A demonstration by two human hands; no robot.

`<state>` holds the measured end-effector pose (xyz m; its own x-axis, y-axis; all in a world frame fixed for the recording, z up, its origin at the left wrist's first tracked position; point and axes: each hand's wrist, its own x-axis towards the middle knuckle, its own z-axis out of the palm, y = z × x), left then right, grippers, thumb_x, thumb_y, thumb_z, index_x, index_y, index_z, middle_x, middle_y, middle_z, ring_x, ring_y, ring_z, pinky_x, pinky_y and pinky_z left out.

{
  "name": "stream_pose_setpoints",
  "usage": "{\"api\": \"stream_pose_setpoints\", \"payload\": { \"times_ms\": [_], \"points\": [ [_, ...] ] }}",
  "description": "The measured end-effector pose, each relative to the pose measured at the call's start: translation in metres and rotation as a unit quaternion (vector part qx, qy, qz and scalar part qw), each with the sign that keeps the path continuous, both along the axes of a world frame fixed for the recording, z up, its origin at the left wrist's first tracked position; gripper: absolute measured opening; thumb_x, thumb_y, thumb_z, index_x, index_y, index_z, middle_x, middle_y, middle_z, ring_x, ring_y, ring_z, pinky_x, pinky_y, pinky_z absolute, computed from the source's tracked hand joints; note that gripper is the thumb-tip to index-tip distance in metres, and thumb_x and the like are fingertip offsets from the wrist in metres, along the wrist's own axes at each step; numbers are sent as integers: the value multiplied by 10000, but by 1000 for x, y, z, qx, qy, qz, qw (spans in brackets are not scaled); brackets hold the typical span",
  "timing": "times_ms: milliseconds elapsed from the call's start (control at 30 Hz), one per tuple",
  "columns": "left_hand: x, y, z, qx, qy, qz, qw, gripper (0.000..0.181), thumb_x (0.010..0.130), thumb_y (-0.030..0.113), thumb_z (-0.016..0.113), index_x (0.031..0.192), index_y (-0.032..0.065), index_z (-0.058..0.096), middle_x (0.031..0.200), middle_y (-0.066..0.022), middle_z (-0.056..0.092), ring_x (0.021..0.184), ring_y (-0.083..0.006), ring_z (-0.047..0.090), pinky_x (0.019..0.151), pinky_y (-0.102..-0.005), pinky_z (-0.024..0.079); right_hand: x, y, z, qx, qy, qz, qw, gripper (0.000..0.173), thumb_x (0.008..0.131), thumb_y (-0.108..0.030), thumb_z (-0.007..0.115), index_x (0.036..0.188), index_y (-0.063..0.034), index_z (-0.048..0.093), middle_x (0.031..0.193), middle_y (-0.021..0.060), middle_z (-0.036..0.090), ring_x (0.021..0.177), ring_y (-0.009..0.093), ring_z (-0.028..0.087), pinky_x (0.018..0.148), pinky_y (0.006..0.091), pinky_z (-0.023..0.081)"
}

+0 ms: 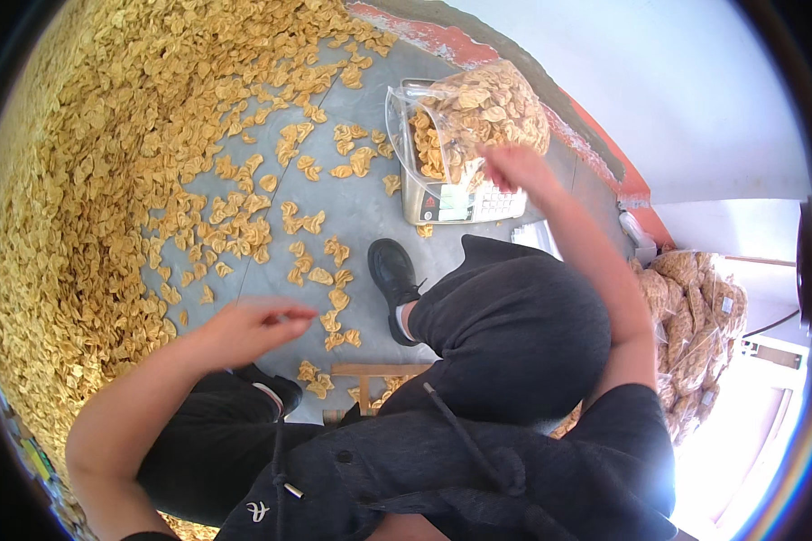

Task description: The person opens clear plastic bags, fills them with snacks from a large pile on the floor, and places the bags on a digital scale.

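A clear plastic bag of thin, curled yellow dried chips lies tilted on a digital scale, its mouth turned left. My right hand is blurred at the near side of the bag, above the scale's keypad. The fingers are curled, and whether they pinch the plastic is unclear. Over the floor on the left, my left hand hovers empty, with thumb and fingers apart. Loose chips lie just beyond its fingertips.
A large heap of the same chips covers the left side. Scattered pieces lie on the grey tiled floor. Flat clear bags sit near my knee. Filled bags are stacked at right by the wall. A wooden stool is beneath me.
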<state>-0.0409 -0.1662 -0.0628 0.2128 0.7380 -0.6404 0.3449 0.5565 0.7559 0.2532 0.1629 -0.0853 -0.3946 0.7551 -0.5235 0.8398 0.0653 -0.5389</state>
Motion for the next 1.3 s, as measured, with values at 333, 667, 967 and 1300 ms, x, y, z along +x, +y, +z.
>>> {"api": "stream_pose_setpoints", "payload": {
  "times_ms": [333,667,967,1300],
  "points": [
    [175,203,-171,-79,-161,301,937,324,861,425,652,1000,132,650,930,35,604,861,-82,532,757,-256,441,45,-71,-140,-251,194,-222,922,472,943,-460,486,841,-24,634,678,27,560,594,113,520,549,239,428],
    [210,210,-179,-56,-272,344,897,182,854,300,695,846,130,632,793,39,594,762,-64,545,702,-222,453,66,-85,-148,-215,358,-248,874,255,961,-238,480,790,-67,561,627,-19,473,553,67,426,503,227,349],
    [189,246,-169,1,-290,443,848,121,841,158,688,858,51,634,745,-14,617,658,-90,580,614,-215,492,115,-115,-61,-128,393,-311,856,298,938,-194,465,676,-63,518,609,-27,448,534,61,380,504,222,289],
    [99,230,-132,12,-333,518,788,120,855,106,676,917,26,611,793,-26,614,734,-121,607,667,-221,545,159,-165,62,-82,629,-282,720,318,926,-192,407,644,-56,459,527,22,419,418,98,339,394,245,278]
  ]
}}
